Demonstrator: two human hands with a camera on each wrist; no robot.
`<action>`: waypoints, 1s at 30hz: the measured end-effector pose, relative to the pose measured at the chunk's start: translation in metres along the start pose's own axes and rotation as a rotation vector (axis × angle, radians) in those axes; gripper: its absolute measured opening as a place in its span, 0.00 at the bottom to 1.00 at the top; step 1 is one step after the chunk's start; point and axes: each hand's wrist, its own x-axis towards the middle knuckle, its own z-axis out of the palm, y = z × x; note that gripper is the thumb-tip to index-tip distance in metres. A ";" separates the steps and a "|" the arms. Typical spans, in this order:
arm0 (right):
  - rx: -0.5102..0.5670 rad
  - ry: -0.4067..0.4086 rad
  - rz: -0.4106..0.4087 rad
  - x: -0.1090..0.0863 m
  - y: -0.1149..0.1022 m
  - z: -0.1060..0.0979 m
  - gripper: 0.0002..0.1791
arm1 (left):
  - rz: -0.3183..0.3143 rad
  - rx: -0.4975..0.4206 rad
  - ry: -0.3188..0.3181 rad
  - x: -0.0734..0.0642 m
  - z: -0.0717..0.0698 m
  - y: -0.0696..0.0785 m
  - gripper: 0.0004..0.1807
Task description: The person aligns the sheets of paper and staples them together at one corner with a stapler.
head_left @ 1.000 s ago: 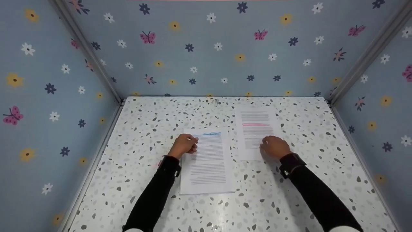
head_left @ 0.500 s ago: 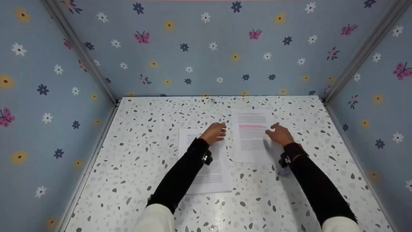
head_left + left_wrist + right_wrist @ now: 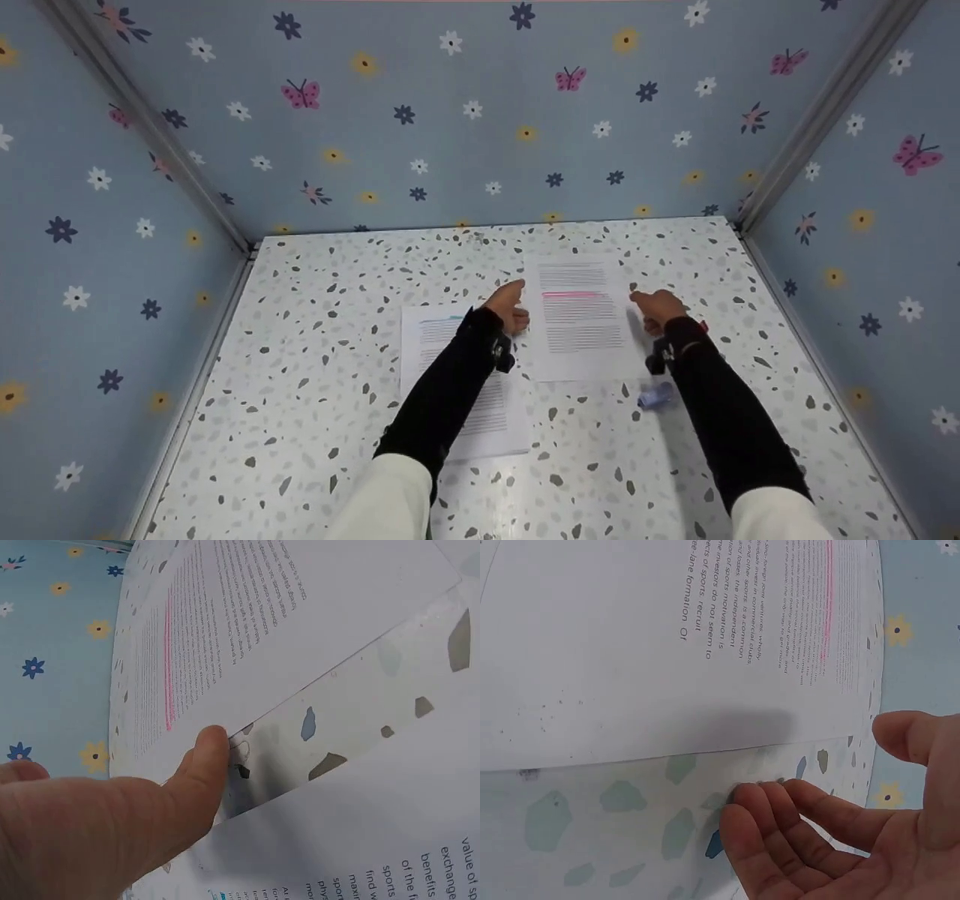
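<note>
A printed sheet (image 3: 581, 367) with a pink highlighted line lies flat between my two hands. My left hand (image 3: 510, 309) is at its left edge; in the left wrist view a fingertip (image 3: 212, 736) meets or nearly meets the paper's edge. Just off the sheet's right edge is my right hand (image 3: 661, 309), its fingers (image 3: 765, 821) loosely bent, the thumb apart, nothing held. A second printed sheet or thin stack (image 3: 420, 352), with a blue mark near its top, lies to the left, partly hidden under my left forearm.
A small bluish-purple object (image 3: 656, 395), its kind unclear, lies on the speckled white table (image 3: 300, 375) beside my right wrist. Blue panels (image 3: 465, 150) printed with flowers and butterflies stand at the back and both sides.
My left hand has moved right from the left paper to the highlighted sheet's left edge. My right hand has moved off that sheet to its right side. The bluish-purple object has come into view.
</note>
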 end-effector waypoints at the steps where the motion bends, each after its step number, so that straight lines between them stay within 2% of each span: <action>1: 0.022 0.011 -0.002 -0.001 -0.002 0.000 0.24 | 0.003 -0.011 0.002 0.000 0.000 0.001 0.39; 4: 0.043 0.032 -0.026 -0.004 -0.006 -0.002 0.26 | 0.013 -0.029 0.015 -0.002 0.001 0.004 0.38; 8: 0.049 0.007 -0.024 -0.006 -0.009 -0.001 0.21 | -0.010 -0.017 0.029 -0.002 0.003 0.006 0.37; 15: 0.076 0.004 -0.025 -0.003 -0.004 0.007 0.17 | -0.005 0.025 0.040 0.003 0.003 0.003 0.38; 20: 0.138 -0.043 0.006 0.000 0.002 0.011 0.16 | -0.024 0.094 0.058 0.005 -0.002 -0.003 0.38; 25: 0.170 -0.049 0.007 0.000 0.003 0.014 0.13 | -0.024 0.117 0.045 0.008 -0.005 -0.005 0.37; 27: 0.163 -0.035 0.005 -0.001 0.001 0.014 0.17 | -0.022 0.092 0.043 0.009 -0.004 -0.005 0.36; 30: 0.138 -0.028 0.008 -0.002 -0.003 0.013 0.29 | -0.020 -0.002 0.033 0.013 0.000 -0.006 0.35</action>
